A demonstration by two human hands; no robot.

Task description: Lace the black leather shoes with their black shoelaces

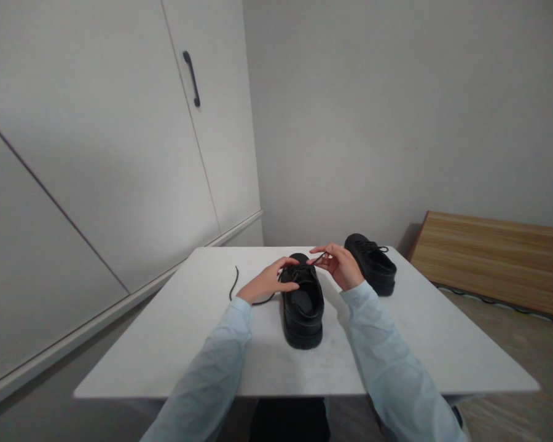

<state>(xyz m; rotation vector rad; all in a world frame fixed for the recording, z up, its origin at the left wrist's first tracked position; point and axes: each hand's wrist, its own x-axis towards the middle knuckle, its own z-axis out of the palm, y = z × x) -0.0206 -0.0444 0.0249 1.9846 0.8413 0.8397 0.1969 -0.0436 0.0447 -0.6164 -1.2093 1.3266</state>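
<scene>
A black lace-up shoe (304,328) stands in the middle of the white table, heel towards me. My left hand (274,277) is at its left side, gripping the upper near the eyelets, with the thumb over the opening. My right hand (337,263) is just right of the laced part. Its fingers pinch a black shoelace (319,258), drawn up and to the right from the shoe. The lace's other loose end (234,282) lies curved on the table to the left, partly hidden behind my left wrist.
A second black shoe (375,270) with a tied lace stands at the table's (424,350) back right. A wooden panel (493,261) is beyond the right edge. White cabinet doors (120,123) are at the left, and a grey wall (373,123) is behind.
</scene>
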